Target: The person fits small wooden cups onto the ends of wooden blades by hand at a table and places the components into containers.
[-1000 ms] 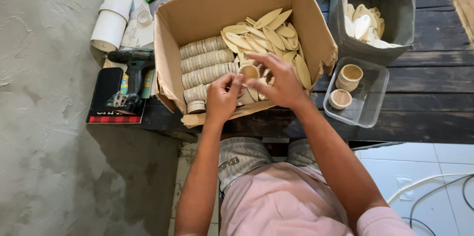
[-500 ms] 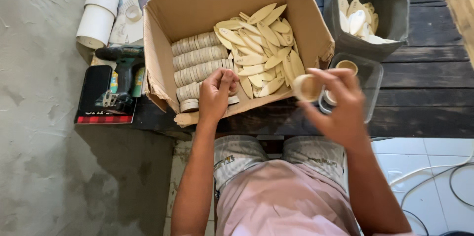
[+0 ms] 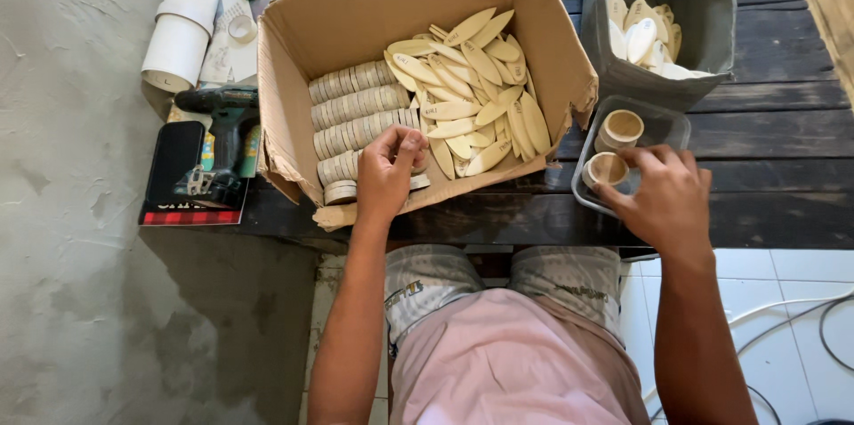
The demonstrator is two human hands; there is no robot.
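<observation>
An open cardboard box [image 3: 356, 7] on a dark wooden bench holds rows of round wooden discs [image 3: 356, 109] on the left and a heap of leaf-shaped wooden pieces [image 3: 476, 96] on the right. My left hand [image 3: 389, 171] is inside the box at its near edge, with fingers pinched on a disc at the end of the rows. My right hand [image 3: 663, 198] is over a clear plastic tray [image 3: 667, 127]. Its thumb and forefinger are around a short wooden cup [image 3: 608, 169] standing in the tray. A second cup [image 3: 620, 127] stands just behind.
A grey bin [image 3: 663, 69] with pale leaf-shaped pieces stands behind the tray. To the left of the box are a cordless drill [image 3: 218, 145] on a black case, white tubes [image 3: 178, 24] and small clutter. White cables [image 3: 792, 318] lie on the tiled floor at right.
My right hand has carried a wooden cup from the box out to the right and lowered it into the clear tray. My left hand has stayed at the box's near edge.
</observation>
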